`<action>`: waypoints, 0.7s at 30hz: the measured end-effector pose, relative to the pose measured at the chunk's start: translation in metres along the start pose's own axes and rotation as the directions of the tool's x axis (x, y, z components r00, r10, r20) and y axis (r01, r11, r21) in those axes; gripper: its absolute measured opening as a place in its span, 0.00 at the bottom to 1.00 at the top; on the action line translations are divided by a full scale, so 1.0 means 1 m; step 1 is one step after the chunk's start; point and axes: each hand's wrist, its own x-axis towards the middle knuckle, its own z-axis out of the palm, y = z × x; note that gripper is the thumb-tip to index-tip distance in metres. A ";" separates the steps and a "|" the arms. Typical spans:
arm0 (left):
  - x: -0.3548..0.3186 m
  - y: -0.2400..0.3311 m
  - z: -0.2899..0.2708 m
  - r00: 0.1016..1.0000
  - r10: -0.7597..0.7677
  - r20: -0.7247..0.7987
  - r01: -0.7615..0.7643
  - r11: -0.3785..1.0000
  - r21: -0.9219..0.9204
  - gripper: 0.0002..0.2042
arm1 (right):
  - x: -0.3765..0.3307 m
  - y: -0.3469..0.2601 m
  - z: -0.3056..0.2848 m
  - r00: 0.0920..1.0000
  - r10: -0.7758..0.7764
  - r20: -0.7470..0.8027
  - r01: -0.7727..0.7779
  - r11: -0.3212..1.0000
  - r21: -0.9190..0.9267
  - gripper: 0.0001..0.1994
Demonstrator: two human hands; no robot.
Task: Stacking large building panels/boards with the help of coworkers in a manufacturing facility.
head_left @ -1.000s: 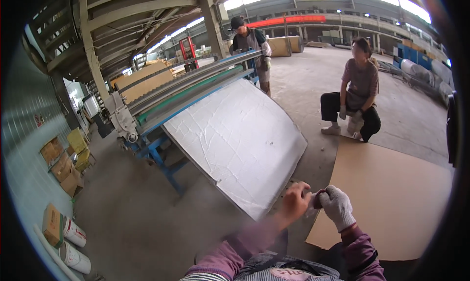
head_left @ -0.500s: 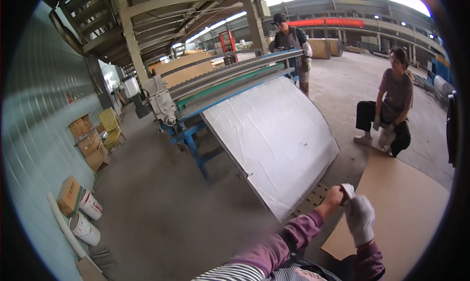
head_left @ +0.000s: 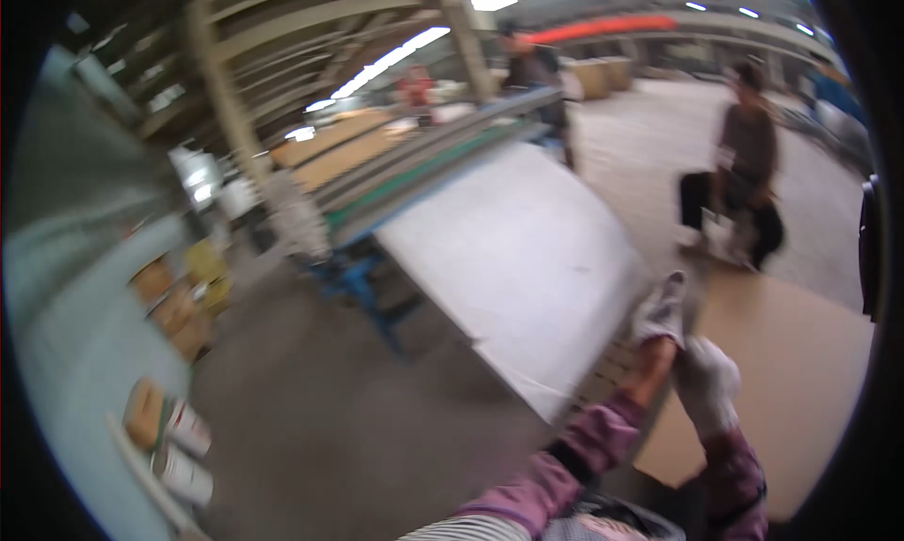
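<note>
My left hand (head_left: 662, 313), now in a whitish glove, reaches up beside the lower right edge of a large white sheet (head_left: 513, 258). Its fingers look stretched out, though motion smears them, and no object shows in them. Just below and to the right is my right hand (head_left: 708, 383), also in a pale glove, close to the left wrist. Blur hides its fingers, so whether it grips the glove cuff cannot be told. Under and behind both hands lies a brown board (head_left: 782, 371). The white sheet slopes down from a blue-framed roller machine (head_left: 424, 178).
A person (head_left: 749, 174) crouches at the brown board's far end. Another person (head_left: 539, 75) stands behind the machine. Along the left wall are cardboard boxes (head_left: 179, 310), white buckets (head_left: 184, 473) and a long pale tube (head_left: 141, 470). A post (head_left: 461, 42) rises behind the machine.
The glove that was bunched at my left fingers now covers that hand, which has moved up and forward. My right hand has shifted slightly right and up. The view has tilted and blurred.
</note>
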 end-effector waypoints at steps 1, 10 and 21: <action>0.012 -0.016 -0.008 0.996 0.061 -0.068 -0.057 0.997 0.048 0.17 | -0.006 -0.011 -0.005 1.000 -0.023 -0.003 0.023 0.999 -0.024 0.05; 0.000 0.030 -0.042 0.973 -0.027 0.227 -0.184 0.498 0.847 0.20 | 0.037 -0.082 -0.046 0.979 0.069 0.190 -0.146 0.893 0.426 0.09; -0.024 0.016 -0.043 0.868 0.007 0.497 -0.425 0.530 0.734 0.09 | 0.002 -0.075 -0.023 0.870 -0.229 0.436 -0.063 0.826 0.561 0.05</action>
